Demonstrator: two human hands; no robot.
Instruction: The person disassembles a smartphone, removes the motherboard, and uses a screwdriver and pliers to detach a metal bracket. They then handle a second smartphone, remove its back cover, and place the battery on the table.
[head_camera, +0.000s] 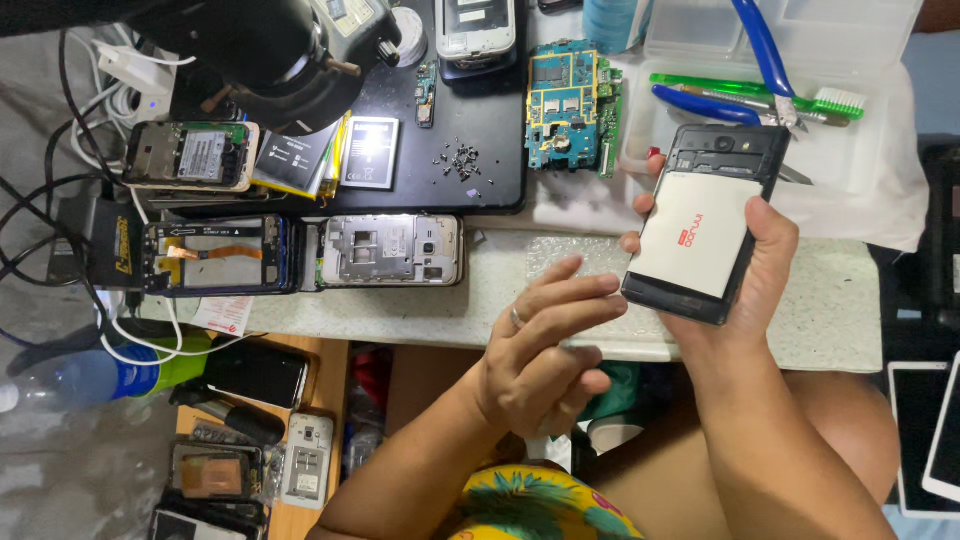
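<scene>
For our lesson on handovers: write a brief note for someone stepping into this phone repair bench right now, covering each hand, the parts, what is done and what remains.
Right hand: grips the black phone with its back cover off, white rectangular battery seated and showing.
Left hand: empty, fingers extended just left of the phone, not touching it.
Bench: small pile of loose screws on the black mat; blue-green circuit board beside it; blue-handled pliers in the clear plastic tray.
Done: cover off, battery in.
Left: no back cover is on the phone.

A single head-worn camera looks steeply down, close over the worktop's (430, 300) front edge, with the floor showing below.
</scene>
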